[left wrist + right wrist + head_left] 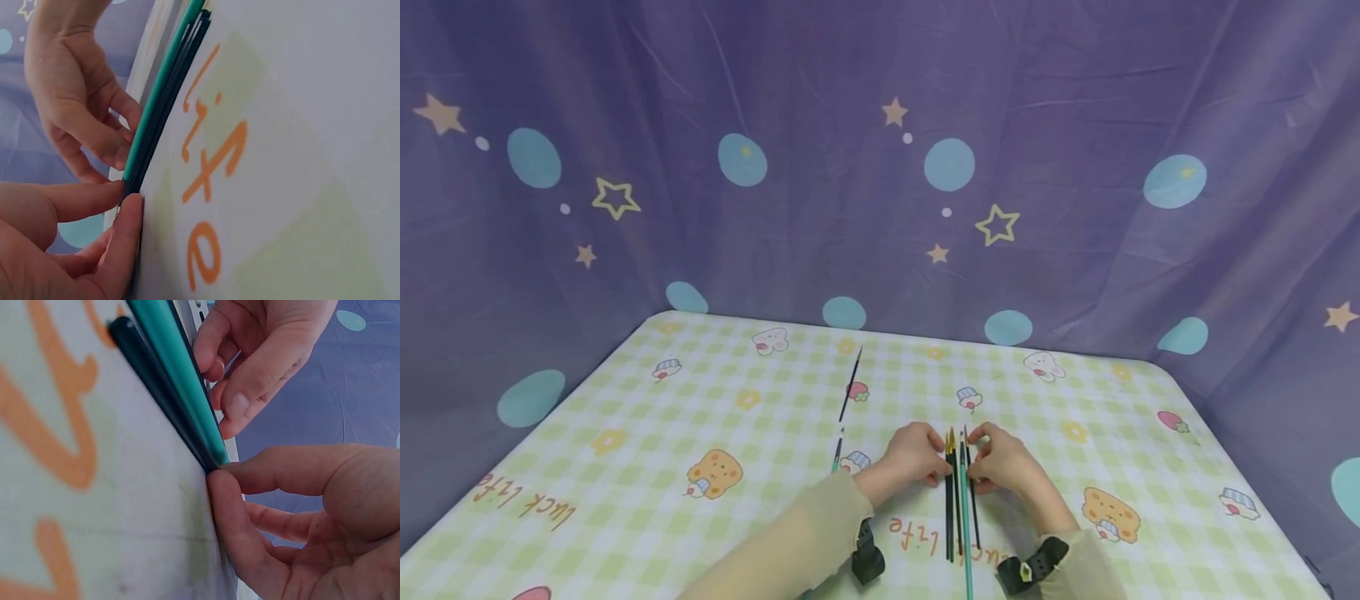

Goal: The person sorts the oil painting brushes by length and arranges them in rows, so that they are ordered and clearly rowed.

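Note:
Several paintbrushes lie side by side on the checked cloth, tips pointing away. Dark-handled brushes (950,512) with golden bristles are on the left of the row, a longer teal paintbrush (966,517) runs down the middle, and a thin dark paintbrush (974,512) slants on the right. My left hand (913,454) pinches the left-side dark brushes between thumb and finger near their ferrules. From the other side my right hand (1000,457) pinches the thin dark brush; its thumb and fingertip meet around the handle in the right wrist view. Fingers partly hide the brushes' upper parts.
Farther left lie a single dark paintbrush (851,383) and, nearer, another teal-handled brush (837,454), partly covered by my left forearm. The table's cloth (700,400) carries printed figures and lettering. A purple curtain (850,100) hangs behind the table.

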Tool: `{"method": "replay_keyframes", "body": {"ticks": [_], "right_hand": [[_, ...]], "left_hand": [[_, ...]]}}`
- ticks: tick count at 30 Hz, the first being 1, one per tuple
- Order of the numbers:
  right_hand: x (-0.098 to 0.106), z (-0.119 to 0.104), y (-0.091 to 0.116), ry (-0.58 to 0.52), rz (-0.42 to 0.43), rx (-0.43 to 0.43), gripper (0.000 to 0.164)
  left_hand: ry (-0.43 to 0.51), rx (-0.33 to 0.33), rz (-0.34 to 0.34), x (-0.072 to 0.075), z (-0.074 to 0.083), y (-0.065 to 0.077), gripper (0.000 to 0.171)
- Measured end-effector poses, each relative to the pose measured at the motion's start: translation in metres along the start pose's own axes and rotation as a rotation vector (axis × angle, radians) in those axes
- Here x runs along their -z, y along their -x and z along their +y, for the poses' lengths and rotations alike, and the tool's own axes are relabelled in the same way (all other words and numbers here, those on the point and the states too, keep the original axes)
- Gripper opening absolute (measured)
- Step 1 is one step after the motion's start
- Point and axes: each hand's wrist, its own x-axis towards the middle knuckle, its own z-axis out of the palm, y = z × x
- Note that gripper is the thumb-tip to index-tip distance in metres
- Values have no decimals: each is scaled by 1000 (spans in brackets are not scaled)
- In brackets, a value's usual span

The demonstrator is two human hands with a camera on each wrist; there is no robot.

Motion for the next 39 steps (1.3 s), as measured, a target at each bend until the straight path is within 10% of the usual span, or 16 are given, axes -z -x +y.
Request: {"method": "replay_keyframes", "body": {"ticks": [9, 22, 39], "right_hand": [[1, -1, 1, -3, -1, 6, 42], [-1, 1, -1, -16, 4, 5, 42], [-1, 2, 0, -21, 8, 16, 43]], "left_hand": [[-85, 28, 31, -3, 4, -1, 26], [-336, -103, 140, 2, 5, -6, 21], [-432, -80, -17, 17, 10, -15, 38]]}}
